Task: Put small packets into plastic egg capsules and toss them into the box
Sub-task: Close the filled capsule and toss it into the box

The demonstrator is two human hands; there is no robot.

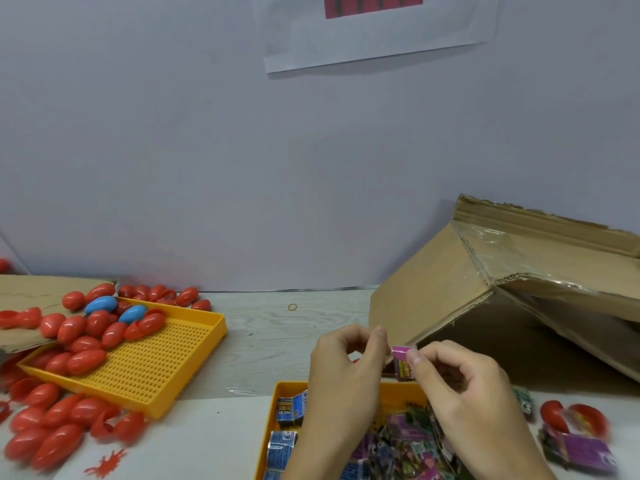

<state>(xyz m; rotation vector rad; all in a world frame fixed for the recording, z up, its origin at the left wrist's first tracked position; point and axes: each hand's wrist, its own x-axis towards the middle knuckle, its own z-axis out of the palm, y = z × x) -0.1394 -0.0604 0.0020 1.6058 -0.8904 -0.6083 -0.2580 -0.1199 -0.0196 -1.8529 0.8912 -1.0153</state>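
My right hand (460, 393) pinches a small pink packet (402, 362) between thumb and forefinger, above the yellow tray of packets (287, 389). My left hand (343, 375) is curled right beside it, fingertips touching the packet's left edge. A sliver of a red capsule (356, 360) shows inside the left hand's fingers; the rest is hidden. The cardboard box (433, 292) lies tilted at the right, its dark opening facing me just behind my hands. Several red egg capsules and two blue ones (100, 304) fill the perforated yellow tray (166, 358) at the left.
More red capsules (52, 434) lie loose on the table at the lower left. An open red capsule (571, 415) and purple packets (585, 448) sit at the right. A rubber band (292, 307) lies near the wall. A cardboard sheet (34, 292) lies at far left.
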